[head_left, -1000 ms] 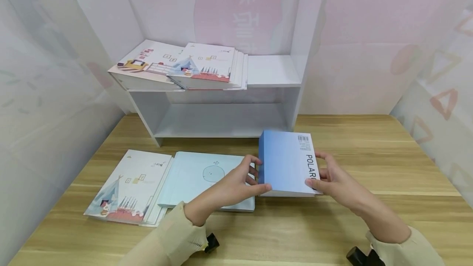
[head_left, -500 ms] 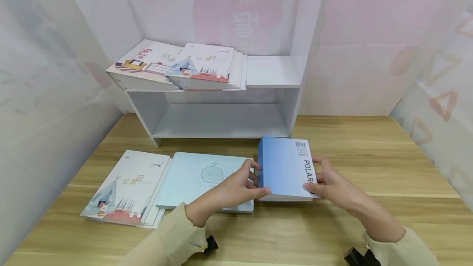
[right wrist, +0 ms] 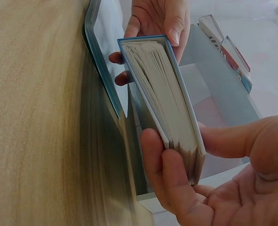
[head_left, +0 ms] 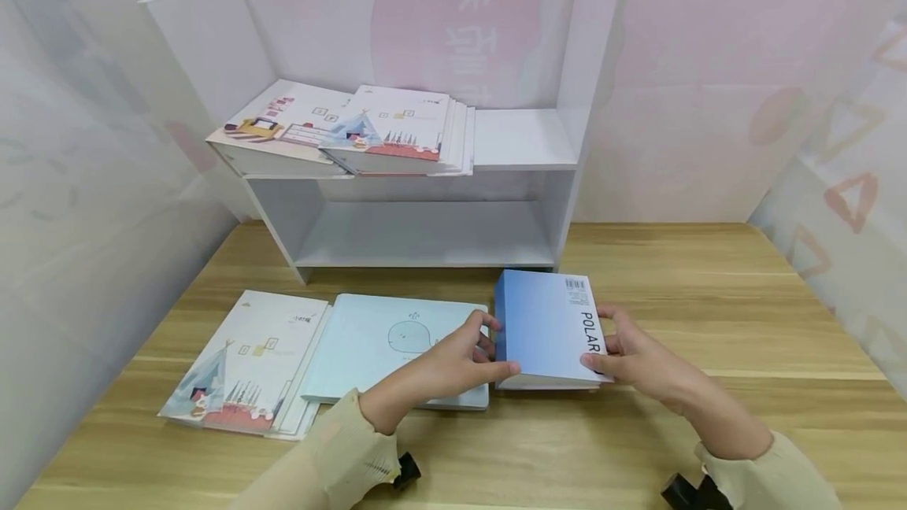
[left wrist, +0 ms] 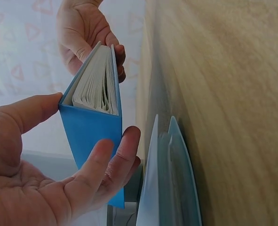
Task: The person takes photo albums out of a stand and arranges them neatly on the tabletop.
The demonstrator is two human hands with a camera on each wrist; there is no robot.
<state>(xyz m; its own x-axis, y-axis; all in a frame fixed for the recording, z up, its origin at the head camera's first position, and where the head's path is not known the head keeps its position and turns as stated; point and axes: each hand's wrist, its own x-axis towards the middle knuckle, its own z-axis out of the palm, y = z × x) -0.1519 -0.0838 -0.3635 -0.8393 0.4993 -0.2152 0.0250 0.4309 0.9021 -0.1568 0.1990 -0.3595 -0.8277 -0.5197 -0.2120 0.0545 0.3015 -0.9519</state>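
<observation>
A thick blue photo album (head_left: pixel 542 325) with "POLAR" lettering and a barcode is held between both hands, lying nearly flat above the table. My left hand (head_left: pixel 449 360) grips its spine side, thumb at the upper cover's corner and fingers toward the lower cover. On the opposite, page side, my right hand (head_left: pixel 641 352) pinches the album, its thumb on top and fingers underneath. In the left wrist view the blue spine (left wrist: pixel 89 136) faces the camera. Page edges (right wrist: pixel 164 89) show between the covers in the right wrist view.
A pale blue whale-print album (head_left: pixel 361 345) lies beneath my left forearm. Left of it rests a tent-print album (head_left: pixel 251 356). Behind them stands a white two-tier shelf (head_left: pixel 425 234); its upper board bears a bus-print album (head_left: pixel 283 120) and a tent-print album (head_left: pixel 397 120).
The blue album has come down and slightly toward me, sinking lower in the head view. My right hand has shifted a little left with it; both hands keep their hold.
</observation>
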